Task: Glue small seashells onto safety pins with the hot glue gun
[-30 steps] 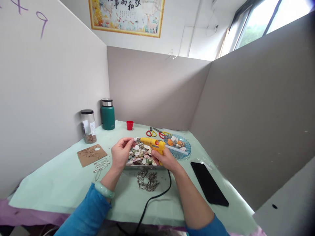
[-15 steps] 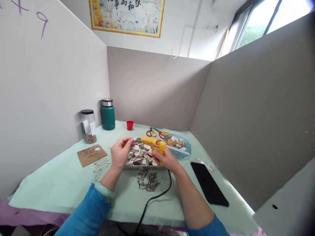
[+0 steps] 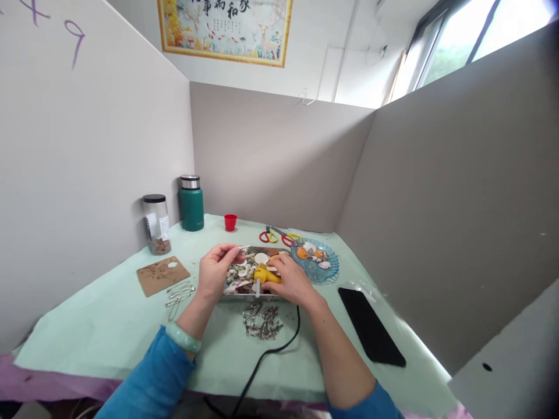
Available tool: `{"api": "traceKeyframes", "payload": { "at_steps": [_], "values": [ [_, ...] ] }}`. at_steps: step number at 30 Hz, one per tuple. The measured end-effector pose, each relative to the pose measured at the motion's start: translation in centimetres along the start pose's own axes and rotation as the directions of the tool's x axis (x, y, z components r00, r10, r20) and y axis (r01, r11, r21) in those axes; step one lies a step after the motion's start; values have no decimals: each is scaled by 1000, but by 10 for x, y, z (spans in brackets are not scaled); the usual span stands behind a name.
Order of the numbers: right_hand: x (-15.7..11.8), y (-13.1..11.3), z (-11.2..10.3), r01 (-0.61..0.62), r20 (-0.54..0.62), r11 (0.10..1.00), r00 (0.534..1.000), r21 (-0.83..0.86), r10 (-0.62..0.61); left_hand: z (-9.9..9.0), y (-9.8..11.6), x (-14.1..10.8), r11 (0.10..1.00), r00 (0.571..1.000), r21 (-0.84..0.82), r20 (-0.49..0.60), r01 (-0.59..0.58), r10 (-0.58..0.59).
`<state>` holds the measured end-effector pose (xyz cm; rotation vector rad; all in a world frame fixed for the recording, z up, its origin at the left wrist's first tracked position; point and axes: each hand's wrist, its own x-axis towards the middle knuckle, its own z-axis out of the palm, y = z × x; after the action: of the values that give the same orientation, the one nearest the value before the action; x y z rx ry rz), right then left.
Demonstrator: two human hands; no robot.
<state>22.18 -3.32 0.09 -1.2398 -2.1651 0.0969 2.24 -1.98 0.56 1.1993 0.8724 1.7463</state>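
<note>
My left hand is closed in a pinch at the left edge of the shell tray, holding a small piece too tiny to make out. The yellow glue gun lies over the shells in the metal tray, its clear glue stick pointing toward me. My right hand rests around the gun's handle, fingers bent over it. A black cord runs from beneath that hand to the table's front edge. Below the tray is a pile of metal clips.
Left: brown board, safety pins, clear jar, green bottle. Behind: red cup, scissors. Right: blue glass plate with shells, black phone-like slab. Grey panels enclose the table.
The glue gun has come away from my left fingertips, dropped onto the shells and turned so its back end faces me. My right hand has moved left with it; my left hand has barely shifted.
</note>
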Motion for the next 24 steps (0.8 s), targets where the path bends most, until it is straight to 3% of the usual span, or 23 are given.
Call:
{"api": "traceKeyframes", "payload": {
  "at_steps": [3, 6, 10, 17, 24],
  "values": [
    [2, -8, -3, 114, -106, 962, 990, 250, -90, 2, 0, -3, 997, 995, -59, 89, 41, -35],
    [5, -15, 1, 111, -200, 854, 980, 508, -9, 5, 2, -7, 991, 978, -97, 197, 96, -76],
    [7, -19, 13, 26, -143, 685, 983, 728, 115, 9, 3, -12, 983, 950, -108, 290, 151, -114],
    [9, -25, 20, -76, -41, 464, 971, 882, 236, 12, -1, -13, 982, 939, -75, 313, 173, -141],
    [10, -26, 15, -121, 0, 423, 961, 898, 275, 10, -1, -11, 991, 956, -2, 266, 131, -126]
  ]
}}
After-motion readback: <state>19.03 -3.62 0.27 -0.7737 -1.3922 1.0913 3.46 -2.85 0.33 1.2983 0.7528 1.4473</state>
